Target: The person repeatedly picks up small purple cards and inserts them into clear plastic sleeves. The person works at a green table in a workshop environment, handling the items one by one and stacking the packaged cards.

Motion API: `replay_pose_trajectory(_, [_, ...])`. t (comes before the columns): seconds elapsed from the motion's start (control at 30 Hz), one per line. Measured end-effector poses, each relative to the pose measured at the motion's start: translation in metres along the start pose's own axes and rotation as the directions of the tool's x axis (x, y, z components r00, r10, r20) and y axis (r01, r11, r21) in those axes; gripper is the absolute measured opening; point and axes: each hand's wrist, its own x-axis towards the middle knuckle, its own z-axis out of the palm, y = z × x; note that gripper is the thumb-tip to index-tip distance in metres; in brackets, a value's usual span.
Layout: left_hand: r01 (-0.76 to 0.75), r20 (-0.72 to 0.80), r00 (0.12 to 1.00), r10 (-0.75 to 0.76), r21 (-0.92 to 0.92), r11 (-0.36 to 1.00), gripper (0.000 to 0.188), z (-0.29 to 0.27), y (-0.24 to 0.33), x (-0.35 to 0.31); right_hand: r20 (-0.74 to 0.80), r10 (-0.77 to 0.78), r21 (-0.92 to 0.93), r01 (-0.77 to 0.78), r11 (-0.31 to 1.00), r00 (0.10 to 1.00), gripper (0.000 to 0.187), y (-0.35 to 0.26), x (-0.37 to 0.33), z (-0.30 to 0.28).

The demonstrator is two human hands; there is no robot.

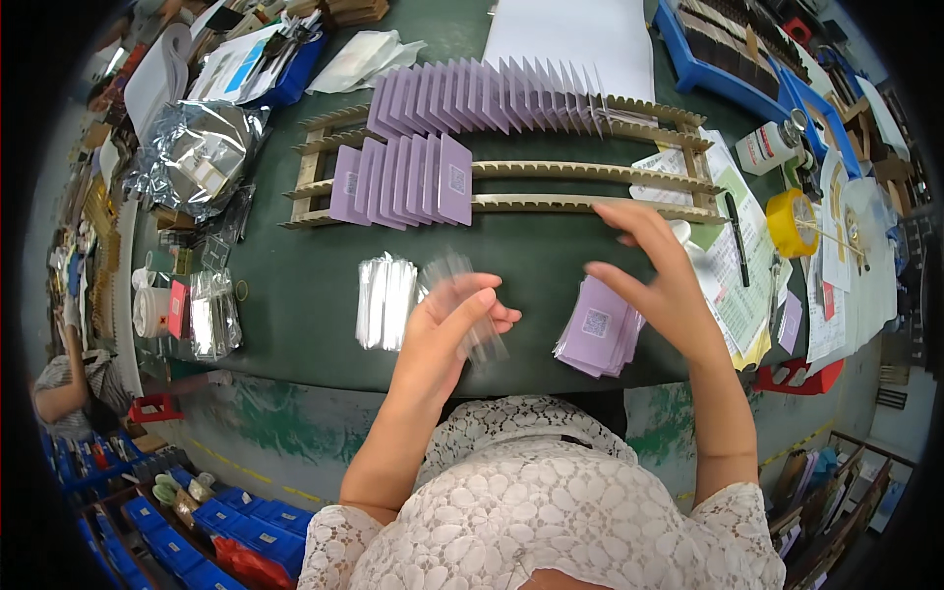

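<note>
My left hand (450, 320) is closed on a clear plastic sleeve (488, 346), pinched between thumb and fingers near the table's front edge. Just left of it lies a stack of clear sleeves (384, 303). My right hand (654, 265) hovers with thumb and fingers apart and nothing between them, above a pile of purple cards (600, 327) bearing a square code. Beyond both hands stands a long notched metal rack (551, 169). Purple cards (454, 181) stand upright in the left part of its front row, and more purple cards (442, 96) fill much of its back row.
Crinkled silver film (202, 152) and a blue tray of papers (295, 74) sit at the back left. On the right are a black pen (737, 241) on printed sheets, yellow tape (790, 222), a white bottle (769, 147) and a blue bin (723, 59).
</note>
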Motion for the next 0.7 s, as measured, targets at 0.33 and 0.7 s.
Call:
replay_pose_trajectory(0.33, [-0.004, -0.085, 0.996, 0.001, -0.040, 0.999, 0.022, -0.021, 0.007, -0.020, 0.144, -0.311, 0.052, 0.307, 0.950, 0.939, 0.078, -0.013, 0.112, 0.068])
replay_pose_trajectory(0.7, [0.003, 0.090, 0.996, -0.009, 0.067, 0.998, 0.020, 0.008, 0.004, -0.010, 0.060, -0.082, 0.361, 0.055, 0.931, 0.995, 0.064, -0.022, -0.009, 0.032])
